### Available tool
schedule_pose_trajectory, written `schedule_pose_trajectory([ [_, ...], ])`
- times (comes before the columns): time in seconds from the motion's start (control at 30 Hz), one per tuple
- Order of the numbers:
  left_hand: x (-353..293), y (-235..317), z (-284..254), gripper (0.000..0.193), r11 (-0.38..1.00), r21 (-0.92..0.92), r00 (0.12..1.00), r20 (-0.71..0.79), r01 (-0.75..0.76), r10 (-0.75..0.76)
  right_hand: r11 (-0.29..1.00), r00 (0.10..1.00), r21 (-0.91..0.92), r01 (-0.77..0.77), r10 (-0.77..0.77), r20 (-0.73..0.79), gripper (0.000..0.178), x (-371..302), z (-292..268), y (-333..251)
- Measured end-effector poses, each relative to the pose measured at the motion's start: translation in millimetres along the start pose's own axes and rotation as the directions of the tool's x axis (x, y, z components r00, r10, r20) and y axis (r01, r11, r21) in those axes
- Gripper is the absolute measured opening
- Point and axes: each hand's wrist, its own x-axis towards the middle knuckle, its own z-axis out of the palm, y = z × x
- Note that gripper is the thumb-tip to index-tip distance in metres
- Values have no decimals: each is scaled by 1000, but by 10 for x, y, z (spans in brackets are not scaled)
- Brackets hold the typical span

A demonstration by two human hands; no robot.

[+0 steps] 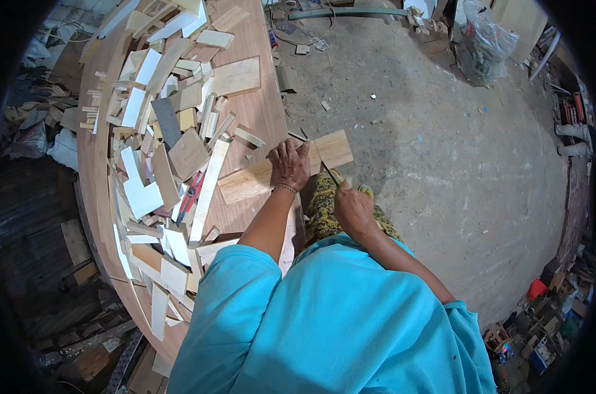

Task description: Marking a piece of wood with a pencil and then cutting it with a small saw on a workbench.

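A light wooden board lies on the workbench, its far right end jutting past the bench edge above my legs. My left hand grips it near that edge, fingers bent over the wood. Closed in a fist, my right hand holds a handsaw, seen almost edge-on as a thin dark blade. The blade crosses the board at a slant, just right of my left hand. The saw's handle is hidden inside my right fist, and how deep the blade sits in the wood cannot be made out.
Many wood offcuts are heaped along the left of the workbench. Red-handled pliers lie among them. Small scraps dot the concrete floor to the right. A filled clear plastic bag stands at the far right.
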Motion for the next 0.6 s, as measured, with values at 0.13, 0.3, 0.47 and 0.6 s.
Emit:
schedule_pose_trajectory([
  [0.13,50,30,102,25,1000,-2,1000,-12,-7,7,998,993,-44,47,-51,-108,7,285,152,11],
  [0.3,29,30,63,24,1000,-11,1000,-18,-4,4,998,985,-10,69,-70,-158,5,307,275,54],
  [0.47,16,26,72,23,999,-48,999,-37,-9,7,995,999,-89,36,-37,-17,4,33,22,-13],
  [0.6,37,64,-6,22,1000,-7,1000,22,-16,17,998,998,-69,-8,4,-57,4,200,106,2],
])
